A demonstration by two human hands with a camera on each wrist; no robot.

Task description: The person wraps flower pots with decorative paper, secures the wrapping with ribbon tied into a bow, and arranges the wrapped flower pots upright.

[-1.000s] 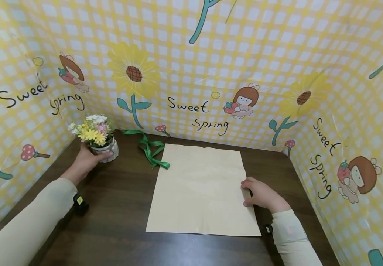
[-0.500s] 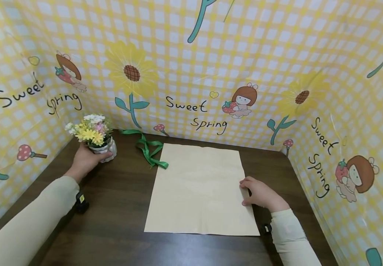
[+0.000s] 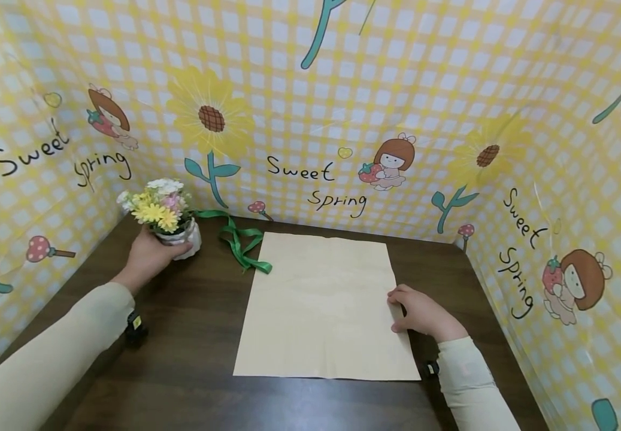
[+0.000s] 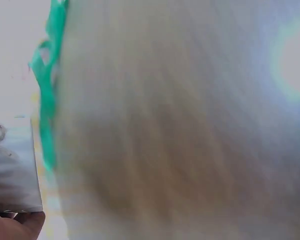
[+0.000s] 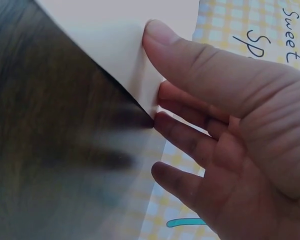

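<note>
My left hand (image 3: 153, 252) grips a small pot (image 3: 187, 240) with a white wrapped side, thumb along its front. Yellow, white and pink flowers (image 3: 160, 206) fill the pot's top. In the left wrist view the pale pot (image 4: 15, 170) shows at the left edge, fingertips at its lower end. A square cream sheet of paper (image 3: 321, 305) lies flat on the dark table. My right hand (image 3: 426, 314) rests at the paper's right edge. In the right wrist view the thumb (image 5: 162, 34) lies on the paper (image 5: 115, 30), with the other fingers loosely spread at its edge.
A tangled green ribbon (image 3: 237, 242) lies between the pot and the paper, its end overlapping the paper's left edge. Yellow checked cloth (image 3: 299, 120) with printed flowers walls the dark wooden table (image 3: 191, 335) at the back and both sides.
My left hand has moved the flower pot a little to the right, towards the ribbon. The right hand and the paper stay in place.
</note>
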